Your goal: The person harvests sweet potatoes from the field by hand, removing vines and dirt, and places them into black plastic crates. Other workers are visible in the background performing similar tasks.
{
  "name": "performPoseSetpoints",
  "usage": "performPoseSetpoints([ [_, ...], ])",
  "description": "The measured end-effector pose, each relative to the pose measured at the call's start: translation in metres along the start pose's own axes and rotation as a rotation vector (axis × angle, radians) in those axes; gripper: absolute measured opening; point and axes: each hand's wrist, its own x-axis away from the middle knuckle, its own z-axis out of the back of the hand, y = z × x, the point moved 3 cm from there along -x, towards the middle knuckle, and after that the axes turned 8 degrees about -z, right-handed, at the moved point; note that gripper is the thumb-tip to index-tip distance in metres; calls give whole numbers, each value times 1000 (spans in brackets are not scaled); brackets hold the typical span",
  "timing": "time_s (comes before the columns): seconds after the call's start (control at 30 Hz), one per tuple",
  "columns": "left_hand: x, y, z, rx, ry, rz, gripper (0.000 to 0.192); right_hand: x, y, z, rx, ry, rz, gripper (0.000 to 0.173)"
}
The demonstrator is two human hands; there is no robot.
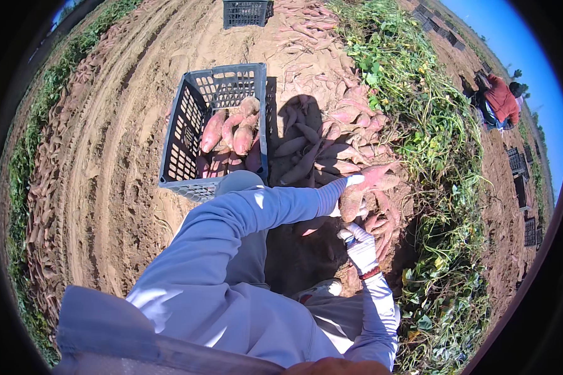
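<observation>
My left hand [355, 180], in a white glove under a striped cuff, is shut on a large cluster of joined sweet potatoes [368, 185] with soil on their skins. Just below its lower tip is my right hand [362, 251], gloved too, with its fingers curled. A small dark blue patch shows between those fingers, but I cannot tell whether it is something held. Under and beyond both hands lies a heap of loose sweet potatoes [335, 152], partly in shadow. To the left, a dark plastic crate [184, 177] holds several large sweet potatoes [230, 129].
Leafy vines [431, 122] form a bank on the right. Another crate [245, 14] stands farther up the row. Tyre-marked soil [117, 154] runs along the left. A person in a red top [501, 99] bends down at the far right, near more crates [515, 160].
</observation>
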Motion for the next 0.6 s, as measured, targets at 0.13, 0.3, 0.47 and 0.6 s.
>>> performPoseSetpoints([
  [0.13, 17, 40, -6, 29, 0, -134, 66, -9, 12, 4, 930, -202, -102, 46],
  [0.3, 42, 53, -23, 206, -140, -79, 54, -27, -21, 10, -397, -74, 172, 82],
  [0.47, 55, 36, -33, -54, -267, -69, 57, -41, -35, 6, -275, 43, 88, 23],
  [0.6, 66, 103, -24, 27, -240, -336, 64, -40, 4, 28, 709, 55, -71, 24],
])
